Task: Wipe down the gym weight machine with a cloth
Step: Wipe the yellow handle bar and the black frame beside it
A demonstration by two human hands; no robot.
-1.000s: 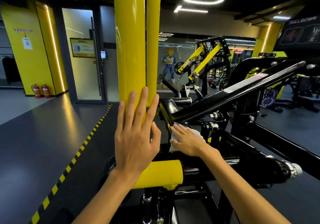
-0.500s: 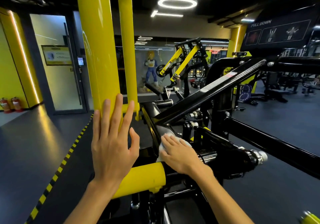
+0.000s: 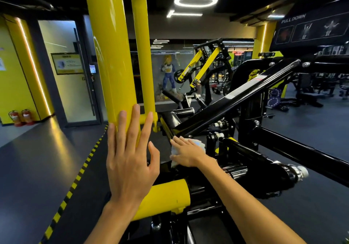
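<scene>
Left fingers (image 3: 132, 126) straight on yellow post (image 3: 113, 64), right fingers (image 3: 179, 143) flat, pressing cloth (image 3: 198, 143)

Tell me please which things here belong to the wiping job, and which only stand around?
Part of the job:
- white cloth
- right hand pressing it
- left hand against the yellow post
- black machine frame

Standing around:
- fire extinguishers
- figure statue
- glass door
</scene>
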